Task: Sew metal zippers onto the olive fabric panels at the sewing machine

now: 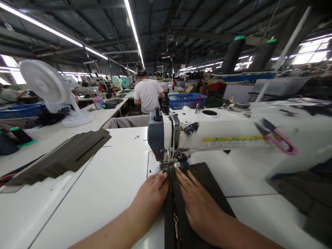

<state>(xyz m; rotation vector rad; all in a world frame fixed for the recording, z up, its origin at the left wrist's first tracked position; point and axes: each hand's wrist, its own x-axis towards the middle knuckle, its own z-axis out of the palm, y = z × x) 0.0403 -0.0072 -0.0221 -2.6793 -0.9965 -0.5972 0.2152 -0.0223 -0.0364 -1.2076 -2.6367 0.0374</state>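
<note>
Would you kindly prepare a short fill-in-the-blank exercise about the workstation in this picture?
1. The left hand and the right hand touch dark fabric at the white ____ machine.
2. The scissors have ____ handles.
3. The large fan standing at the left is ____ in colour.
4. The plastic basket beyond the machine is coloured ____.

Missing words: sewing; pink; white; blue.

Fingers (184, 182) on dark fabric (207, 179)
</note>
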